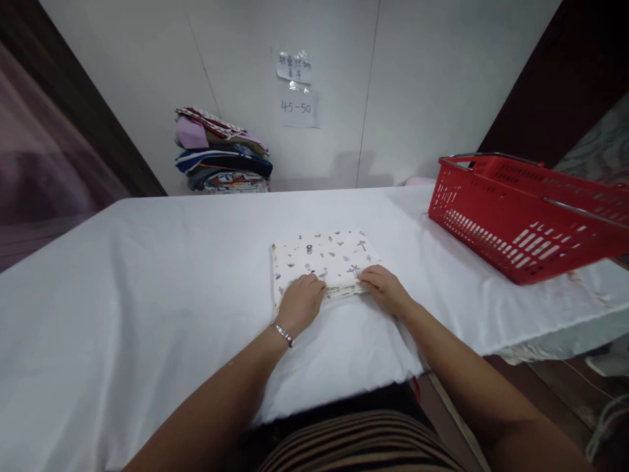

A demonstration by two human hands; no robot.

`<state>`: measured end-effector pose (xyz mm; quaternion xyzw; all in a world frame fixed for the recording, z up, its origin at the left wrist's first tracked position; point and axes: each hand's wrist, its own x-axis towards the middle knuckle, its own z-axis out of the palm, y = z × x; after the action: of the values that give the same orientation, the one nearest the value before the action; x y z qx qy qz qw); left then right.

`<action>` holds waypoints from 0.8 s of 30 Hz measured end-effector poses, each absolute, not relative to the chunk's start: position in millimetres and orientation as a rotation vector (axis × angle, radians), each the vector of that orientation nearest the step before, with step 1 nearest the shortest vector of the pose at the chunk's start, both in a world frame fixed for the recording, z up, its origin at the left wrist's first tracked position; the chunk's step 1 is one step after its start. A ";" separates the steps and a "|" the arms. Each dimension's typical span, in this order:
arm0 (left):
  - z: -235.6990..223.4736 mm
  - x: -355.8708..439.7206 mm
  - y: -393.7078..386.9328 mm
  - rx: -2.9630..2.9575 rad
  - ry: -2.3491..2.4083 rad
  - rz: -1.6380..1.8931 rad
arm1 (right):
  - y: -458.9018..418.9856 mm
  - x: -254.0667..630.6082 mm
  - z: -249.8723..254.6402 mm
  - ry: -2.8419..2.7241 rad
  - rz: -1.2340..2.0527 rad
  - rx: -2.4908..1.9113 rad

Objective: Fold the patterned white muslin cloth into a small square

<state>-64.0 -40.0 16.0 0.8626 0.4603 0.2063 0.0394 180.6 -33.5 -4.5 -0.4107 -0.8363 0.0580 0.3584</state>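
Note:
A white cloth [327,255] printed with small palms and leaves lies folded into a flat, layered rectangle in front of me. At its near edge, left of the middle, my left hand [303,298] grips the layers with curled fingers; a bracelet circles that wrist. My right hand [386,288] pinches the near right corner, thumb and fingers closed on the fabric. Several folded layers show along the edge between the two hands. The fingertips under the fabric are hidden.
The table has a white cover [187,275]. A red plastic basket [521,210] with metal handles stands at the right. At the back left is a stack of folded textiles [223,154]. Paper signs [299,108] hang on the white wall behind.

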 end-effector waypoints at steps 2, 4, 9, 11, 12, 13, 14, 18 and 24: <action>15.4 -63.7 -39.9 2.642 1.421 0.636 | -33.7 179.9 -3.8 -2.165 0.134 -1.059; 14.7 -63.3 -39.9 2.640 1.431 0.642 | -33.9 178.9 -3.1 -2.158 0.110 -1.051; 14.5 -62.8 -40.4 2.642 1.437 0.660 | -33.3 177.8 -2.8 -2.173 0.006 -1.036; 15.0 -63.0 -40.6 2.650 1.434 0.643 | -32.5 178.0 -3.7 -2.213 0.001 -1.041; 15.2 -63.1 -40.8 2.655 1.433 0.632 | -32.1 178.1 -4.2 -2.224 0.013 -1.048; 15.3 -63.2 -41.1 2.660 1.434 0.626 | -31.8 178.1 -4.7 -2.228 0.030 -1.055; 15.2 -63.3 -41.5 2.664 1.436 0.629 | -31.5 178.1 -5.0 -2.221 0.051 -1.062; 14.2 -62.7 -43.2 2.688 1.435 0.704 | -31.9 177.0 -4.3 -2.147 0.147 -1.098; 13.5 -61.0 -43.7 2.791 1.420 0.711 | -34.1 175.5 -0.3 -2.118 0.178 -1.119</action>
<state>-61.0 -43.7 13.5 0.8687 0.4419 0.2212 -0.0346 175.5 -34.1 -0.3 -0.4344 -0.8221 0.0690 0.3616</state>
